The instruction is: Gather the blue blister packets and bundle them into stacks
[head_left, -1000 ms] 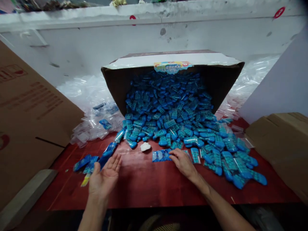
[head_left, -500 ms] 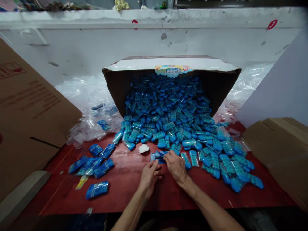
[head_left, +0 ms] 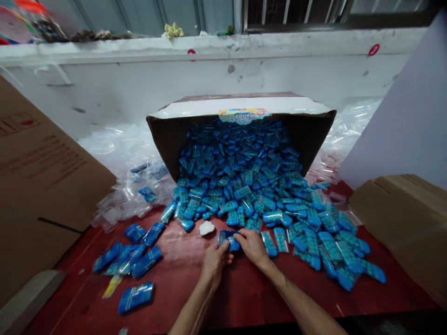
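Note:
Between my hands, over the red tabletop (head_left: 258, 298), is a dark blue printed packet (head_left: 228, 238). My left hand (head_left: 214, 260) pinches its lower left edge between thumb and fingers. My right hand (head_left: 252, 246) grips the packet's right end. Just beyond lies a small white lump (head_left: 207, 227). A heap of blue packs with turquoise beads (head_left: 244, 190) spills out of an open carton (head_left: 240, 104) lying on its side. Off to the left lie several dark blue printed packets (head_left: 136, 297) like the one I hold.
A tall brown carton (head_left: 45, 186) stands at the left, a smaller cardboard box (head_left: 401, 223) at the right. Clear plastic sleeves (head_left: 122, 181) are piled behind on both sides. A white panel (head_left: 401, 111) rises at the right; a ledge (head_left: 139, 51) runs along the back wall.
The camera view has tilted up, so the scene sits lower. The packet in my hands now shows its printed face flatter and wider. Both hands stay on it.

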`<act>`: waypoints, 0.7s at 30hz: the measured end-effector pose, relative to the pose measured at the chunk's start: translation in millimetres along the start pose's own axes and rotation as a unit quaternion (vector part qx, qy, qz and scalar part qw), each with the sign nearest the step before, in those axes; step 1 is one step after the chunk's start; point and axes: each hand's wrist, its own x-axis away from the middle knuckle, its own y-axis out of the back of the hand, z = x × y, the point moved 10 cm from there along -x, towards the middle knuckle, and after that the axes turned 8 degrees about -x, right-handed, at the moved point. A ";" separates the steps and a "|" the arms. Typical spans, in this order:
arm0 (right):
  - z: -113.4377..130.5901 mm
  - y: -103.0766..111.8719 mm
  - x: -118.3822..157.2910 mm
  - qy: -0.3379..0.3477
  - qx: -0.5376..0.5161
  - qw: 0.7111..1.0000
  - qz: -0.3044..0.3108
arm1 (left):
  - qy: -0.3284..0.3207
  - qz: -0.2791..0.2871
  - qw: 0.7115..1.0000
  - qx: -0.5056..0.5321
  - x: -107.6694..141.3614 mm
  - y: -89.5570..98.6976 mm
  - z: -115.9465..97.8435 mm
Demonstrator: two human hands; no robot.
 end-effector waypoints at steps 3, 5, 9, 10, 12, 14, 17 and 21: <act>0.1 -3.9 0.2 -0.006 0.017 1.000 -0.011 | 0.015 0.001 1.000 -0.026 -3.6 7.4 5.5; 1.8 -7.0 -0.9 -0.001 0.029 1.000 -0.007 | 0.016 -0.011 0.999 -0.046 -6.4 13.2 7.0; 1.3 -11.9 -5.2 -0.004 0.056 0.998 0.016 | 0.013 -0.013 0.998 -0.058 -6.4 15.9 7.7; 0.1 -11.7 -6.2 -0.009 0.062 0.998 0.018 | 0.016 -0.006 0.998 -0.055 -4.3 15.1 7.9; -3.8 -9.7 -8.0 -0.025 0.074 0.997 0.016 | 0.028 0.006 0.998 -0.050 1.9 14.7 7.1; -8.1 -6.2 -9.2 -0.042 0.087 0.995 0.009 | 0.031 0.000 0.998 -0.051 8.7 19.3 1.9; -8.5 -2.6 -7.9 -0.051 0.103 0.993 0.007 | 0.010 -0.040 0.998 -0.050 18.1 31.4 -13.4; 3.4 4.5 4.1 -0.036 0.118 0.992 0.011 | -0.019 -0.048 0.998 -0.028 26.2 27.1 -27.4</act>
